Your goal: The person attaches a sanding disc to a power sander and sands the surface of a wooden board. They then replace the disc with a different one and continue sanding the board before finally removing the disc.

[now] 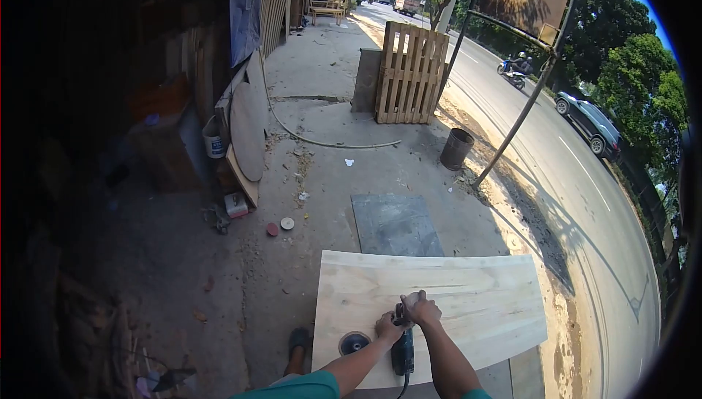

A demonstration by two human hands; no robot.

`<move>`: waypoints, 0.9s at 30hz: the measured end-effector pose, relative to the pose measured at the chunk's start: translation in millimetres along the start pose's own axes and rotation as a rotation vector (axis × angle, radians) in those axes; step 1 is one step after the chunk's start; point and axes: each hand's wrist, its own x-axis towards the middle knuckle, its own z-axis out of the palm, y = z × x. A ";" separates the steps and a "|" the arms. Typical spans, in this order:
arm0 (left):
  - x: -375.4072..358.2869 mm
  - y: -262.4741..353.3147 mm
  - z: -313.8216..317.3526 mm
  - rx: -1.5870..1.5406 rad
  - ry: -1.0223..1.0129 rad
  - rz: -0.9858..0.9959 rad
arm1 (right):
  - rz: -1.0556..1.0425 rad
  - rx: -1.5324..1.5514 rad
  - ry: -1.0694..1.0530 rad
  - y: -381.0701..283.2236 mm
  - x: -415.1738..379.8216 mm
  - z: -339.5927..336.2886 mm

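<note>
A black angle grinder (403, 351) rests over the pale wooden board (468, 282), its head away from me and its cord trailing toward me. My left hand (390, 328) is closed around the head end of the tool. Just right of it, my right hand (421, 309) has its fingers closed at the grinder's head. Whether a small part sits between those fingers is hidden. On the board, left of my left forearm, lies a round black disc (355, 343) with a lighter centre, apart from the grinder.
Beyond the board, a grey sheet (395, 225) lies on the concrete. Two small round discs (287, 223) are on the ground to the left. A wooden pallet (413, 74), a rusty bucket (457, 149) and a signpost (512, 128) stand ahead. Vehicles are on the road at right.
</note>
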 end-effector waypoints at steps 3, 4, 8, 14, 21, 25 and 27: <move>-2.4 6.7 -1.8 0.032 -0.004 0.009 | 0.043 0.041 0.011 5.2 5.5 7.8; -2.6 8.5 -4.4 0.042 -0.009 0.005 | 0.038 0.057 -0.014 7.8 9.6 7.3; 1.4 -3.1 4.2 0.045 0.029 0.057 | -0.080 0.013 -0.011 21.5 27.8 21.6; -3.7 1.5 6.4 0.050 0.053 0.074 | -0.114 0.188 0.000 39.1 32.0 25.3; -9.0 9.6 1.5 0.032 0.016 0.060 | -0.163 0.222 0.005 46.7 35.2 25.8; -9.1 9.5 -2.9 0.036 -0.020 0.067 | -0.176 0.239 -0.004 45.6 26.4 20.1; -9.9 7.5 0.5 0.058 0.042 0.103 | -0.295 0.204 0.030 47.2 27.4 22.6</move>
